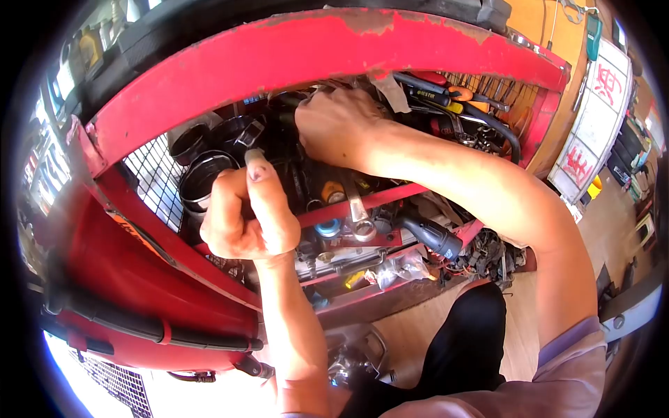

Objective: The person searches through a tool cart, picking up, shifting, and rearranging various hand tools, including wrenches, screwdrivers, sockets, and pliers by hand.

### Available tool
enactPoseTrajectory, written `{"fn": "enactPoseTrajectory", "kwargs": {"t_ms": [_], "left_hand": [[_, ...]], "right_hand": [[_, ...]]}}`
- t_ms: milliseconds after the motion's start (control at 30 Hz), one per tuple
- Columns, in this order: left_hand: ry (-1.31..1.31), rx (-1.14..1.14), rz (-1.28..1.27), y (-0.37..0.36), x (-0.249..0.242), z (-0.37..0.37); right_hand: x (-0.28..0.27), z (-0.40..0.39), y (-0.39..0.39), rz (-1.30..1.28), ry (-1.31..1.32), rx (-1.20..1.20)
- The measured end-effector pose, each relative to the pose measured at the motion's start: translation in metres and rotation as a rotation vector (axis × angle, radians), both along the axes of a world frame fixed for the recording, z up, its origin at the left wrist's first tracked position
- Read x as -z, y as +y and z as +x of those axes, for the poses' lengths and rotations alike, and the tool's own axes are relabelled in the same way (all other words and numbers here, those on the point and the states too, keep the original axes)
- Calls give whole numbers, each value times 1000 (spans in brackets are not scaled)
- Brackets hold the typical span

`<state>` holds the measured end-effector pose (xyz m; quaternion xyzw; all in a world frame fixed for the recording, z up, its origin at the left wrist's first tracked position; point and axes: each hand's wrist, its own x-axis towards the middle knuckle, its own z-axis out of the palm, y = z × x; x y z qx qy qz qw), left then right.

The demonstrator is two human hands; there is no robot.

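My left hand (pixel 252 212) is raised in front of the rack, its fingers curled and the thumb pointing up. A small shiny metal piece (pixel 249 132) shows just beyond the thumb tip; I cannot make out whether the hand holds it. My right hand (pixel 338 125) reaches into the tool shelf under the red upper beam (pixel 306 49). Its fingers are hidden among dark items. Below it a wrench (pixel 360 221) lies with its ring end over the shelf's front bar. Dark round cans (pixel 202 177) stand behind my left hand.
Pliers and other handled tools (pixel 435 94) crowd the shelf's right side. A black power tool (pixel 428 233) rests lower down, above a plastic bag (pixel 404 270). A red panel with a black hose (pixel 139 327) is at the left. Wire mesh (pixel 150 174) closes the shelf's back.
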<state>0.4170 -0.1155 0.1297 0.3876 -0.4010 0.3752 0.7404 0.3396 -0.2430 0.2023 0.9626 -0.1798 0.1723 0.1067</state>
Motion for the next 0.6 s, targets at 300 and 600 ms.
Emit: {"fn": "enactPoseTrajectory", "kwargs": {"t_ms": [300,600], "left_hand": [[36,1,-17,0,1,2],[-44,43,89,-7,-3,2]], "right_hand": [[-12,-30,-84,154,-218,1],[-17,-26,-78,669,87,331]]}}
